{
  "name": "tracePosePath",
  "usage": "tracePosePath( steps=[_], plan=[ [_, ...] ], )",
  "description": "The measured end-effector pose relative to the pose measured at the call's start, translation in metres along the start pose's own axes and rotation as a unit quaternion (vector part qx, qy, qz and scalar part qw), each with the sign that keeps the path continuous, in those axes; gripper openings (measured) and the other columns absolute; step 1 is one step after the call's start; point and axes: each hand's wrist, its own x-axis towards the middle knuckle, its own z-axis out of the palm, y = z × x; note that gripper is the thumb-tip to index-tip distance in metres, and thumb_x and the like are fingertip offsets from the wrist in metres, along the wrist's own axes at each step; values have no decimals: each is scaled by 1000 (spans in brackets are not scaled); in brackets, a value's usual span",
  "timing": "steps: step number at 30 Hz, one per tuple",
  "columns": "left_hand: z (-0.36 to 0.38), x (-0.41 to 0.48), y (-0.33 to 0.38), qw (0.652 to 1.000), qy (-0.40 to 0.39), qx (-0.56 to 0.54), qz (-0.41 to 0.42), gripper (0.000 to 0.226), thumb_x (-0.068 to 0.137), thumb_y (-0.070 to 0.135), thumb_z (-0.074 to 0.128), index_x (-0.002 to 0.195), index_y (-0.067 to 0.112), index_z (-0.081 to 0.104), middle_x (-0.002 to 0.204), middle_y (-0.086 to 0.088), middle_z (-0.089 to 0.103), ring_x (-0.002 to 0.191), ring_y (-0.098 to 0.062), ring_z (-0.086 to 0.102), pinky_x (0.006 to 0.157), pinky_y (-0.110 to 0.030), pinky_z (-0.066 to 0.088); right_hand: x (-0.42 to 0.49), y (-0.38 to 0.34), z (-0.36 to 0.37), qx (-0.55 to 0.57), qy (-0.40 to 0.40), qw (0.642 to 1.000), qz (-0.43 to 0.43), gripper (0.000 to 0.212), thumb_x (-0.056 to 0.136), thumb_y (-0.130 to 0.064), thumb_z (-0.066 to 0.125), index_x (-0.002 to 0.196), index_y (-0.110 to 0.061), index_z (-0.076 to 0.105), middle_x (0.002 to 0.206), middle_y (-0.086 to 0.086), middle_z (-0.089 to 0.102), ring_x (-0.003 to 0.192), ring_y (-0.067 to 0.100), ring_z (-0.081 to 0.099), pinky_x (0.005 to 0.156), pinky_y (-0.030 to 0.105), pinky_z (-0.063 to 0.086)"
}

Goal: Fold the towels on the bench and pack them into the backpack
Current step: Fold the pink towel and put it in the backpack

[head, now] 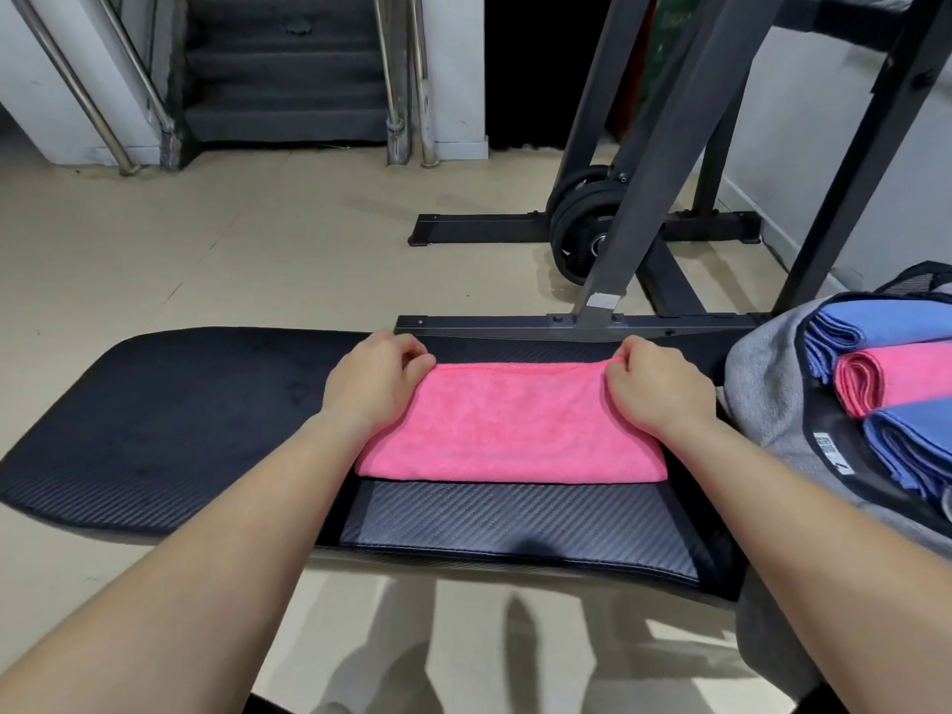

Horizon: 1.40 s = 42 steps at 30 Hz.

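A pink towel (pixel 515 425) lies folded in half on the black bench (pixel 170 420), its fold edge toward me. My left hand (pixel 378 378) pinches the towel's far left corner. My right hand (pixel 651 386) pinches the far right corner. Both hands rest on the towel's far edge. At the right stands the grey backpack (pixel 762 383), open, holding a folded blue towel (pixel 876 329), a folded pink towel (pixel 891 378) and another folded blue towel (pixel 912 445).
A dark metal gym frame (pixel 644 198) with black weight plates (pixel 582 224) stands on the beige floor beyond the bench. Stairs with metal railings (pixel 283 69) rise at the back. A white wall runs along the right.
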Motion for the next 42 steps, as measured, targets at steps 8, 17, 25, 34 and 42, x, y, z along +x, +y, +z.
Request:
tracePosePath(
  steps=[8, 17, 25, 34, 42],
  plan=[
    [-4, 4, 0, 999, 24, 18, -21, 23, 94, 50, 58, 90, 32, 72, 95, 7, 70, 91, -23, 64, 72, -37, 52, 2, -6, 6, -69, 42, 997, 8, 22, 96, -25, 40, 102, -9, 53, 108, 18, 65, 96, 42, 62, 72, 40, 38],
    [7, -26, 62, 990, 86, 91, 64, 37, 100, 36, 42, 126, 20, 63, 131, -3, 60, 122, -28, 53, 98, -42, 43, -28, -41, 1, -31, 64, 976, -207, 51, 96, -29, 37, 143, -15, 49, 142, 9, 51, 125, 31, 51, 103, 44, 41],
    [33, -50, 51, 978, -144, 137, 66, 65, 101, 60, 13, 159, 34, -3, 165, 7, -14, 153, -15, -13, 122, -46, -8, -42, -25, 27, -121, -146, 956, -225, 71, 100, -63, 11, 159, -30, -10, 165, -2, -21, 152, 15, -19, 124, 43, -9],
    [17, -55, 18, 981, -145, 130, 17, 65, 100, 62, 11, 157, 37, -6, 165, 4, -17, 152, -16, -17, 123, -47, -7, -46, -6, 22, -108, -133, 974, -149, 84, 94, -73, 9, 159, -25, -11, 165, 7, -21, 153, 21, -19, 125, 43, -7],
    [3, -104, 21, 982, -150, 113, 29, 66, 102, 58, 16, 159, 32, -4, 167, 3, -12, 153, -18, -13, 124, -45, -2, -89, 1, 9, -141, -167, 963, -160, 82, 96, -70, 9, 158, -23, -16, 163, 7, -26, 152, 23, -21, 124, 49, -8]
  ],
)
